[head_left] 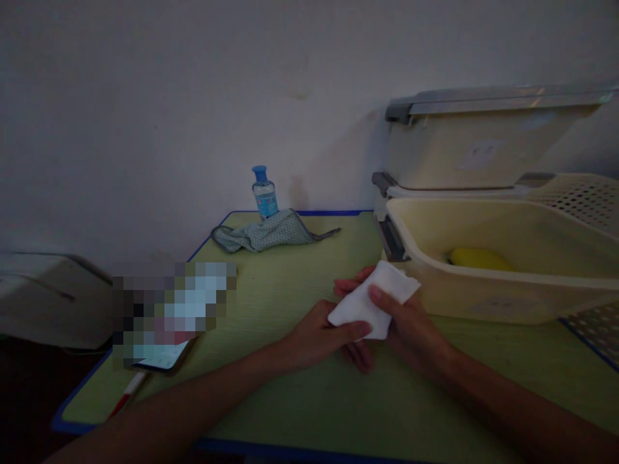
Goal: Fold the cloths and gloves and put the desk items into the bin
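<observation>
A white folded tissue or cloth [374, 299] is held between both hands above the green table. My left hand [326, 332] grips its lower left side, with the thumb on top and the fingers underneath. My right hand [411, 325] holds the right side, its thumb pressed on the upper face. Both hands are closed on the same white piece, and parts of the fingers are hidden beneath it. Just beyond my right hand stands an open cream bin [483, 296] with a yellow item [478, 259] inside.
A blue-capped bottle [265, 193] stands at the back behind a crumpled grey-green cloth [271, 233]. At left lie a phone or tablet [176, 351], partly blurred out, and a red-and-white pen-like stick [130, 390]. More bins [478, 151] are stacked at right against the wall.
</observation>
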{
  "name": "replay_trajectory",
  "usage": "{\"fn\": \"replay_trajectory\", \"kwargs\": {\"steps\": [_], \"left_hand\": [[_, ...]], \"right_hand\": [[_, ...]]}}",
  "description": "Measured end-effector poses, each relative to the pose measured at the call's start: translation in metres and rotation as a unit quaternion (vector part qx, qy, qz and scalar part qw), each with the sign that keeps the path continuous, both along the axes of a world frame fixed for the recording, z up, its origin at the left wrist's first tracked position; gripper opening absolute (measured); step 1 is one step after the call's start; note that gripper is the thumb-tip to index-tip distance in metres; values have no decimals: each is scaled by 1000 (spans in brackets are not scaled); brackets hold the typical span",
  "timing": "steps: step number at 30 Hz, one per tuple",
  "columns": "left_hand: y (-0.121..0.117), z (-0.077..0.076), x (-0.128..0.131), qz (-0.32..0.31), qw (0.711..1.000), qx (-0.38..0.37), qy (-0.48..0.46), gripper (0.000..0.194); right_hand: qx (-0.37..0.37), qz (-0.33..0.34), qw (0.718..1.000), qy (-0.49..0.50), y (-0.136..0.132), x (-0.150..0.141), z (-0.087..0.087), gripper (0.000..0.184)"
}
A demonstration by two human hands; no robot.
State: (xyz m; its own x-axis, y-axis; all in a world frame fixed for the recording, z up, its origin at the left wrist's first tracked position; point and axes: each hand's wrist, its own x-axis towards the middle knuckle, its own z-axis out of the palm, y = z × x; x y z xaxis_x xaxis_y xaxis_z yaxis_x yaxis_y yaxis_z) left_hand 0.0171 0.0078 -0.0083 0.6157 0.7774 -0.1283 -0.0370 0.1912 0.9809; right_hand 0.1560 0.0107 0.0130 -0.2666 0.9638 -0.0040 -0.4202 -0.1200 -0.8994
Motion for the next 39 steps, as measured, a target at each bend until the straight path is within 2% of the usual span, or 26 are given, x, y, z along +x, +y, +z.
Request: {"fn": "replay_trajectory", "kwargs": {"steps": [4, 8, 12, 17, 26, 32, 39], "left_hand": [[-3, 4, 0, 56, 998, 25, 10, 44], [0, 0, -4, 96, 991, 84, 42, 45], [4, -3, -6, 95, 986, 122, 56, 50], [3, 0, -5, 89, 979, 157, 93, 54], [2, 2, -5, 103, 985, 119, 74, 52], [1, 2, -2, 98, 993, 67, 15, 52], [2, -5, -4, 80, 995, 53, 10, 35]], "right_hand": [[5, -21, 1000, 10, 4, 5, -1, 29], [-4, -19, 1000, 7, 4, 4, -2, 27], [-14, -22, 1000, 17, 4, 2, -3, 25], [-21, -24, 999, 16, 4, 1, -4, 28], [-22, -6, 1000, 3, 0, 0, 1, 28], [-8, -37, 999, -4, 2, 1, -2, 27], [-23, -32, 999, 9, -2, 0, 3, 26]]}}
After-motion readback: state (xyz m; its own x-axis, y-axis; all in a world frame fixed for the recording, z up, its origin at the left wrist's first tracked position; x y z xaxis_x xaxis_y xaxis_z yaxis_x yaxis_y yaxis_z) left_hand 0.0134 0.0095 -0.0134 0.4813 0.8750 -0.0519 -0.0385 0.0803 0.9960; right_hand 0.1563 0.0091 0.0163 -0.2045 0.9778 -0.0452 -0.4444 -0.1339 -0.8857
